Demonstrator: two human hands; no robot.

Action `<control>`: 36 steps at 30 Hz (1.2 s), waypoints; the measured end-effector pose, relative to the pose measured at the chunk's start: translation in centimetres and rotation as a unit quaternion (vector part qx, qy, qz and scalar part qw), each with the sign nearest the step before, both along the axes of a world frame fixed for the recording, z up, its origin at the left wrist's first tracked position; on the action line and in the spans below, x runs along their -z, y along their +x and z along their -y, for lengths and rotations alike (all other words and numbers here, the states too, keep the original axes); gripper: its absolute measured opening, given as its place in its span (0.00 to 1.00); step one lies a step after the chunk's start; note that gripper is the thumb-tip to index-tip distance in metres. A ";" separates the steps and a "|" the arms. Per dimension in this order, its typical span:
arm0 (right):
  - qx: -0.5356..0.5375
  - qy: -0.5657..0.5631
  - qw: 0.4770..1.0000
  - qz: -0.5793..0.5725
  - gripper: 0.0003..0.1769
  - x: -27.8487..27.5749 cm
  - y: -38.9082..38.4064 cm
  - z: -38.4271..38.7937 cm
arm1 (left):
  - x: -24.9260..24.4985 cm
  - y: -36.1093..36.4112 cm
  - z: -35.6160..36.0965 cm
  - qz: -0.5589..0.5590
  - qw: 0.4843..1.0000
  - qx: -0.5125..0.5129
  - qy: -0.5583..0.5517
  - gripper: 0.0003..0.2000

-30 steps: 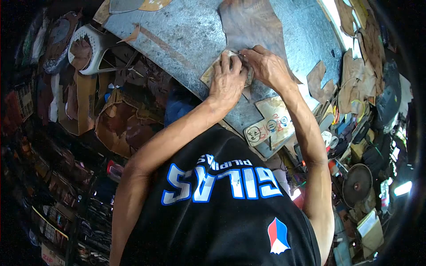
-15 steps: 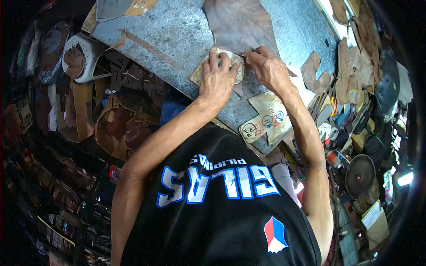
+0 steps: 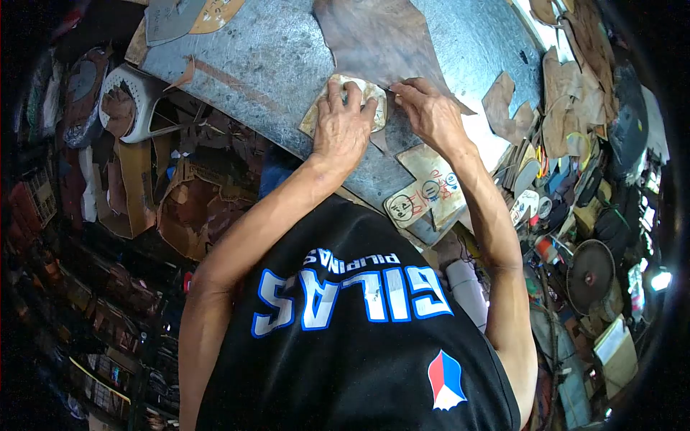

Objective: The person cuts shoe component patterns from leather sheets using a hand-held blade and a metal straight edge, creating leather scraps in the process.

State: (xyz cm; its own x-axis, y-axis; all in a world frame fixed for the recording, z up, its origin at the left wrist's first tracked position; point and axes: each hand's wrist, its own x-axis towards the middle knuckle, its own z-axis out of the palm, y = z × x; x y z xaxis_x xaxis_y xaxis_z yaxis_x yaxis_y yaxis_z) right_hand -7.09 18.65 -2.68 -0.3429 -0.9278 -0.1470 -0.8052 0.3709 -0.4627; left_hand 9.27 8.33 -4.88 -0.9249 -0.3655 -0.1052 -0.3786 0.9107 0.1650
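My left hand (image 3: 342,122) lies with its fingers spread on a pale, stained template (image 3: 310,122), pressing it on the metal-topped table. Beyond the template stretches a brown sheet of leather (image 3: 381,36). My right hand (image 3: 430,115) is closed in a pinch beside the template's right edge, over the leather. A thin dark tool shows slightly at its fingertips; its kind is hidden. Nearer my body lies another pale template (image 3: 424,188) with circled handwritten marks.
The metal tabletop (image 3: 251,65) carries a narrow brown strip and grey and tan templates (image 3: 215,14) at its far left. Leather scraps (image 3: 503,108) lie at the right. A white stool (image 3: 140,93) stands left; a round fan-like object (image 3: 591,277) and clutter fill the right.
The whole view has shifted slightly. My left hand stays on the template, while my right hand's fingertips sit slightly farther from its edge. The tool tip shows less.
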 end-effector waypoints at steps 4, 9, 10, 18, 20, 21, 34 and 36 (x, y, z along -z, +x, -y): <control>0.005 0.001 1.000 -0.011 0.13 0.1 0.4 -0.3 | 0.0 0.0 0.0 0.000 1.000 -0.001 -0.002 0.20; 0.017 -0.024 1.000 -0.001 0.13 0.3 0.7 -0.4 | 0.0 0.0 0.0 -0.002 1.000 0.001 -0.005 0.20; 0.016 -0.024 1.000 0.000 0.13 0.2 0.7 -0.4 | 0.0 0.0 0.0 -0.001 1.000 0.000 -0.005 0.20; 0.033 -0.017 0.999 0.019 0.13 0.2 1.0 -0.9 | -0.1 0.0 0.1 -0.004 1.000 0.002 -0.011 0.20; 0.042 -0.014 0.999 0.030 0.13 0.1 1.2 -1.0 | -0.2 -0.1 0.1 0.003 1.000 0.003 -0.008 0.20; 0.053 -0.010 0.998 0.041 0.13 0.0 1.4 -1.1 | -0.2 -0.1 0.1 0.009 1.000 0.004 -0.004 0.20; 0.113 -0.038 0.991 0.068 0.13 -0.2 3.7 -2.0 | -0.1 -0.5 0.2 0.016 0.999 0.020 -0.020 0.20; 0.132 -0.018 0.988 0.077 0.15 -0.5 4.5 -2.2 | 0.0 -0.3 0.3 0.002 0.999 0.035 -0.014 0.19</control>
State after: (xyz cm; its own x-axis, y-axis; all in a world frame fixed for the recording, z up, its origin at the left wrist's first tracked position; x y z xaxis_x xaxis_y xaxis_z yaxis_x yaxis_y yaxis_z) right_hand -2.62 20.80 -2.18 -0.5492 -0.8148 -0.1857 -0.6018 0.5398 -0.5887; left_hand 9.01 8.01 -4.93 -0.9482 -0.3018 -0.0996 -0.3135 0.9394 0.1387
